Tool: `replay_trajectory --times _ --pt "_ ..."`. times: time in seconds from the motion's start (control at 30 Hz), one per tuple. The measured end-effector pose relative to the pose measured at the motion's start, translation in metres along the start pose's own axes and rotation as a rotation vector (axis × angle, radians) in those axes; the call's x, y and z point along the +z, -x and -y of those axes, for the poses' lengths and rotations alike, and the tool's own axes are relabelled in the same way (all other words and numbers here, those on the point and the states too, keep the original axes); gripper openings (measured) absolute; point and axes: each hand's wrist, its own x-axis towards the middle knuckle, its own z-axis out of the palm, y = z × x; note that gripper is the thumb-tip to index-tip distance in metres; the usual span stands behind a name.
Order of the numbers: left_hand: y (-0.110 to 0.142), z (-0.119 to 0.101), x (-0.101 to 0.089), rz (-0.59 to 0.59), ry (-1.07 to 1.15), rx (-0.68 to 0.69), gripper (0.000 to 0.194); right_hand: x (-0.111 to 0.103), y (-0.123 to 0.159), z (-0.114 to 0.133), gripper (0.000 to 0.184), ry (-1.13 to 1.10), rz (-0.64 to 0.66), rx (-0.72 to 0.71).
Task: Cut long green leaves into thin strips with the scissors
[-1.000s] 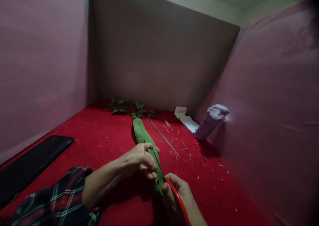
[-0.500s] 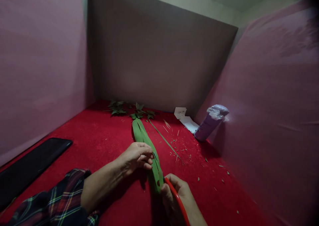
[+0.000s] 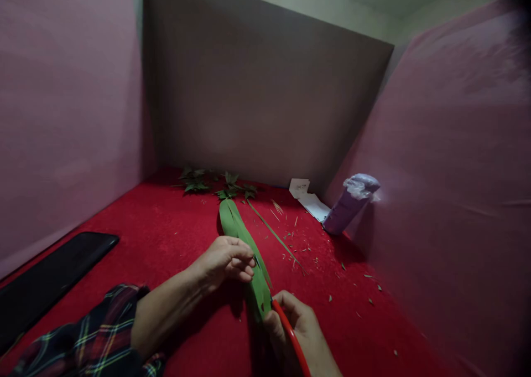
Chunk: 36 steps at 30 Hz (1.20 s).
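A long green leaf runs toward me over the red cloth, with a lengthwise slit and a small hole near its close end. My left hand is closed in a pinch at its left edge, about midway along. My right hand grips red-handled scissors beside the near end of the leaf. The blades are mostly hidden by the leaf; a dark, thin tip shows near my left fingertips.
Cut leafy sprigs lie at the back, with a thin green stem and wooden sticks nearby. White paper lies by a leaning purple roll. Leaf scraps dot the right side. A black flat object lies left.
The red scissor handle has shifted slightly left with my right hand, and the leaf's near right edge lies differently at the blades. My left hand keeps its place.
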Motion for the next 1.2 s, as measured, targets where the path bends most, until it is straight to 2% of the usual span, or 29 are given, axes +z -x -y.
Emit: replay_trajectory --times 0.33,0.5,0.8,1.2 --pt "0.002 -0.001 0.0 0.03 -0.055 0.023 0.012 0.001 0.001 0.006 0.047 0.012 -0.029 -0.015" --pt "0.003 -0.004 0.0 0.026 -0.114 0.059 0.015 -0.001 -0.001 0.001 0.051 0.104 -0.059 -0.01" --pt "0.003 -0.002 -0.001 0.05 -0.146 0.042 0.015 0.002 -0.001 0.0 0.049 0.185 -0.087 0.01" --pt "0.0 -0.002 -0.002 0.075 -0.1 0.034 0.011 0.0 -0.003 0.005 0.056 0.038 -0.032 0.039"
